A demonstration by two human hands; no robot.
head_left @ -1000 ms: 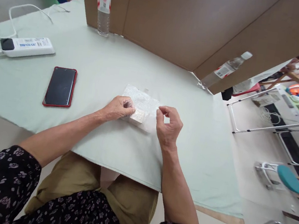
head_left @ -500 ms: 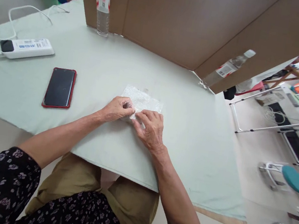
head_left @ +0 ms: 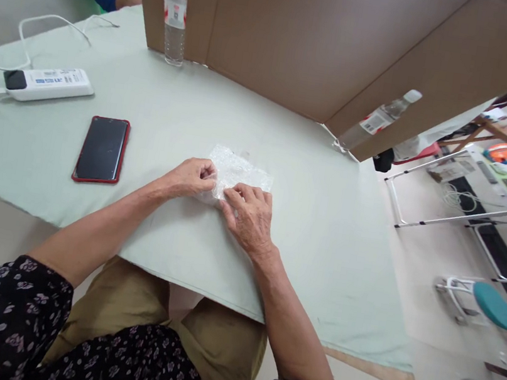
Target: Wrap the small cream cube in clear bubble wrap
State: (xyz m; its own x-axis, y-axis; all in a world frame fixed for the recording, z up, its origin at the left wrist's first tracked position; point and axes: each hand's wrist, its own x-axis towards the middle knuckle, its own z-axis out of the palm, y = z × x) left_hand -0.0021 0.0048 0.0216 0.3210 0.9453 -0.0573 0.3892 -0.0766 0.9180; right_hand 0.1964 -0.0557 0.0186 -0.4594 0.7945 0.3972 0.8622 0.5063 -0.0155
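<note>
The grip of the bare left hand (head_left: 192,176) is pinching the near left part of a crinkled, clear plastic sheet (head_left: 244,169), thumb and fingers closing together on it. The grip of the bare right hand (head_left: 251,216) is pressing curled fingers onto the sheet's near edge, just beside the left fingertips; whether it is pinching anything, one cannot tell, since the hand is hiding what is under it. The sheet is lying flat across the middle of a pale green, cloth-covered surface (head_left: 344,248), near the edge facing the wearer.

From the left, a white oblong device with a black end (head_left: 50,83) is lying on the surface, with white cables (head_left: 32,30) trailing from it. Next, a black-screened phone in a red case (head_left: 101,149) is lying well apart from the left hand. Farther back, a clear plastic bottle with a white cap (head_left: 174,16) is standing upright before a tall brown cardboard panel (head_left: 281,35). At right, a second clear bottle (head_left: 378,123) is standing beside the panel, appearing tilted.
</note>
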